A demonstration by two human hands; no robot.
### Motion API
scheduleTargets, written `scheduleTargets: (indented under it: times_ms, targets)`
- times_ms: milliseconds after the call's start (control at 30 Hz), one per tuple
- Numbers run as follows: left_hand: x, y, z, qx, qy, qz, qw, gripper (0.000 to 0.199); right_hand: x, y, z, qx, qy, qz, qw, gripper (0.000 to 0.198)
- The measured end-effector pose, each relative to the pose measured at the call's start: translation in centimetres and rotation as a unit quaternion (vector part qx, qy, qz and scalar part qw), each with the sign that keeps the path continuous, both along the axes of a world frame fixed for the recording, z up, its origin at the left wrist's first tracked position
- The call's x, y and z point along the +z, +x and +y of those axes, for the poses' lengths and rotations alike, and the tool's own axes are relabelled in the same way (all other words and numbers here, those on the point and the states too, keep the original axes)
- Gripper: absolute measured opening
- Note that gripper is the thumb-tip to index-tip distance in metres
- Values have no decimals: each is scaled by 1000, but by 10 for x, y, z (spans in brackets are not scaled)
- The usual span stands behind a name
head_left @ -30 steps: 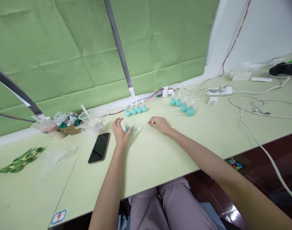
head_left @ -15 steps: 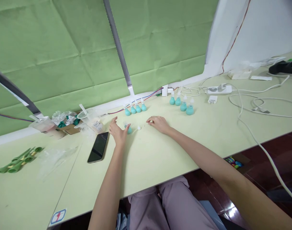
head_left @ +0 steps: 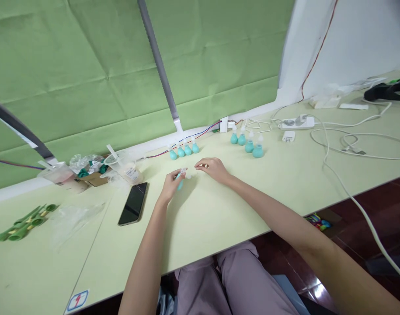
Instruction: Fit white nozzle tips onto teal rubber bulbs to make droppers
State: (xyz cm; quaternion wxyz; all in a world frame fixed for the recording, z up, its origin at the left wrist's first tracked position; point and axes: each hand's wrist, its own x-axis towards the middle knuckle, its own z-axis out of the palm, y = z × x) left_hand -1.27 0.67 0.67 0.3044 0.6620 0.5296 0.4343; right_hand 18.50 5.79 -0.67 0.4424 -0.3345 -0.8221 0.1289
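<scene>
My left hand (head_left: 170, 186) is closed around a small teal bulb syringe (head_left: 180, 182), tilted, with its clear tip up by the fingertips. A small whitish piece (head_left: 188, 176) shows just right of those fingers; I cannot tell whether it touches them. My right hand (head_left: 213, 169) hovers low over the table to the right, thumb and forefinger pinched together; whatever they hold is too small to make out. Behind the hands stands a row of several teal bulb syringes (head_left: 181, 152) with clear tips. Another group of teal bulb syringes (head_left: 248, 147) stands to the right.
A phone (head_left: 133, 204) lies left of my left hand. Plastic cups (head_left: 123, 166) and an open carton (head_left: 94, 177) stand behind it. Green horn-like parts (head_left: 26, 222) and a clear bag (head_left: 75, 218) lie far left. A power strip (head_left: 297, 123) and white cables (head_left: 337, 175) are right.
My left hand has closed on the teal bulb syringe and tilted it. My right hand has shifted slightly left, closer to the left hand.
</scene>
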Motion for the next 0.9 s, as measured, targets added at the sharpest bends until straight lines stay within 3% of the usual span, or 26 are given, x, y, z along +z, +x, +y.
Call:
scheduleTargets:
  times_ms: [167, 400, 700, 900]
  targets:
    - [6, 15, -7, -48, -17, 51, 997, 33, 9, -12, -17, 54, 65, 52, 995, 16]
    - [3, 13, -6, -81, -25, 26, 996, 28, 4, -17, -23, 73, 150, -19, 986, 20]
    - [12, 8, -12, -115, -65, -53, 990, 30, 11, -13, -26, 89, 123, -7, 988, 19]
    - [5, 5, -9, -116, -54, -77, 989, 31, 10, -10, -24, 95, 118, -35, 988, 20]
